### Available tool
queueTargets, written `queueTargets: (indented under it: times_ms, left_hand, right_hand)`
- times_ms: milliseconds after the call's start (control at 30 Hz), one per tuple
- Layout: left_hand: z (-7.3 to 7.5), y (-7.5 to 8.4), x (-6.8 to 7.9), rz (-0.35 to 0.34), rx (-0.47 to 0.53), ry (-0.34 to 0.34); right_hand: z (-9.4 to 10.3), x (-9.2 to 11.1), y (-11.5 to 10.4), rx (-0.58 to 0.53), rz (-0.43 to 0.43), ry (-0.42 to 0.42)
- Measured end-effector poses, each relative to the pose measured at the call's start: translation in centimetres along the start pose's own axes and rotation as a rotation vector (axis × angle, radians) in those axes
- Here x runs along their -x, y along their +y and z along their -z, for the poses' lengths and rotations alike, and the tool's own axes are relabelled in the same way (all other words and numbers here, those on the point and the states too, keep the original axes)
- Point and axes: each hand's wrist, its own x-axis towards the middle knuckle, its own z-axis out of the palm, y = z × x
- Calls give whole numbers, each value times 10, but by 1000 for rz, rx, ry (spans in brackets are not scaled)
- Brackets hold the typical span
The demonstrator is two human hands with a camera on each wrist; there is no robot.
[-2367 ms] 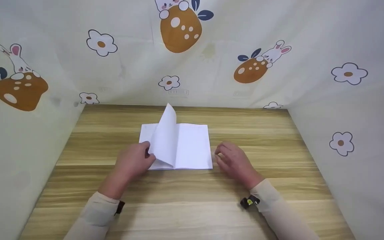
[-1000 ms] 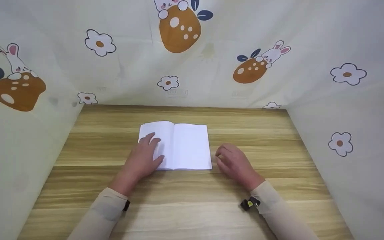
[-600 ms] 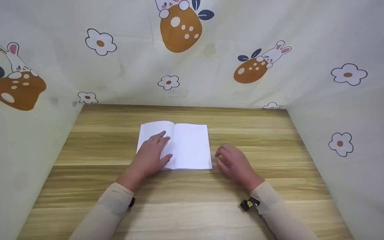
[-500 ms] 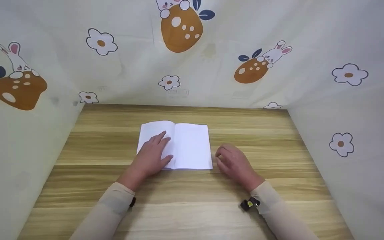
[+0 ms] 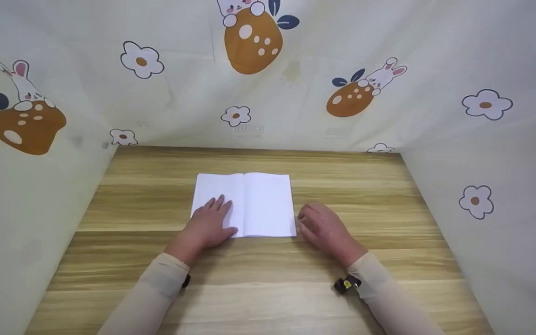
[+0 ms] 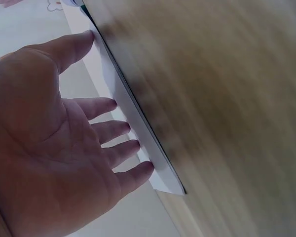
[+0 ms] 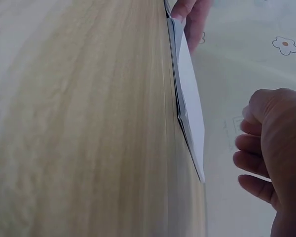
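Nearest us, two pale sleeves (image 5: pixel 140 300) lie over the near part of the desk (image 5: pixel 268 302), with a black device (image 5: pixel 345 284) at the right wrist. Beyond them we see the left hand (image 5: pixel 206 227) resting on the left page (image 5: pixel 217 186), fingers straight and spread, gripping nothing, the thumb close to the fold. We find the right hand (image 5: pixel 327 232) just beside the right edge of the white booklet (image 5: pixel 270 204), fingers loosely curled and holding nothing. The booklet lies open slightly left of the desk's middle, its top roughly in line with the desk's far edge and apart from it. We judge the step in hand to be pressing the left page flat; the next move seems to call for pinching a single leaf at the right side. Past the far edge we see a printed cloth (image 5: pixel 179 97)
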Motion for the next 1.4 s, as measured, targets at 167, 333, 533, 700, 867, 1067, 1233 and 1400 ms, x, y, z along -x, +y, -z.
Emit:
queueTargets:
  times_ms: [167, 333, 533, 700, 867, 1067, 1233, 1400]
  left_hand:
    - [1, 0, -2, 12, -3, -10]
    - [0, 1, -3, 0, -12, 7]
    - [-1, 1, -2, -11, -10, 20]
    - [0, 1, -1, -7, -10, 13]
    - [0, 2, -1, -5, -16, 13]
    - [0, 2, -2, 4, -12, 11]
    - [0, 3, -1, 0, -15, 21]
    - [1, 3, 1, -14, -20, 38]
  right_hand:
    - [-2, -3, 0, -1, -40, -68]
    - [-4, -4, 1, -8, -37, -115]
    - [-5, -7, -1, -15, -39, -174]
    - [-10, -7, -3, 8, -45, -255]
    - [-14, -7, -6, 58, -39, -318]
    - [-17, -10, -6, 81, -40, -381]
    - [-19, -12, -5, 87, -5, -384]
    - [-21, -13, -3, 97, 41, -371]
